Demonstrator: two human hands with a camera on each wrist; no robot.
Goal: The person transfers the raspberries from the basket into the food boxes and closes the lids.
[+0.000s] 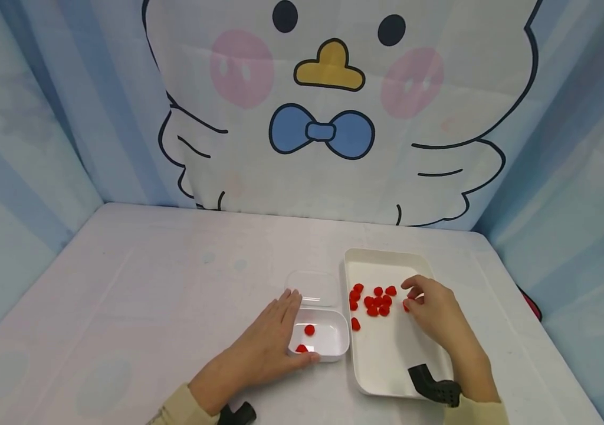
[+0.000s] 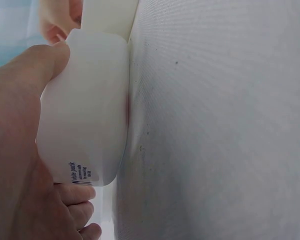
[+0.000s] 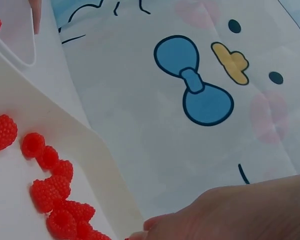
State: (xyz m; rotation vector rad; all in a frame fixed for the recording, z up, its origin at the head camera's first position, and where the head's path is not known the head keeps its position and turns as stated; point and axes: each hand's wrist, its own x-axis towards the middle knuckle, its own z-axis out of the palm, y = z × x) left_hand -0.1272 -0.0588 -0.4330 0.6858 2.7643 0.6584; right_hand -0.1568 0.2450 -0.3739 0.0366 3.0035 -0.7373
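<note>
My left hand (image 1: 266,345) holds a small white plastic box (image 1: 334,350) by its left side, the thumb on the near rim and the fingers toward the far end. Inside the box lie two red raspberries (image 1: 309,330), apart from each other. Over the right part of a white tray (image 1: 400,366), my right hand (image 1: 437,310) pinches a raspberry (image 1: 406,306) between thumb and fingertips, mostly covered by them. Several more raspberries (image 3: 50,192) lie clustered in the tray's left half. In the left wrist view the box's side (image 2: 85,110) shows small dark print.
Behind the box lies a clear plastic lid (image 1: 312,288). The tray stands directly right of the box on a pale table cover (image 1: 164,295). A curtain with a cartoon bird (image 1: 320,177) hangs along the table's back edge.
</note>
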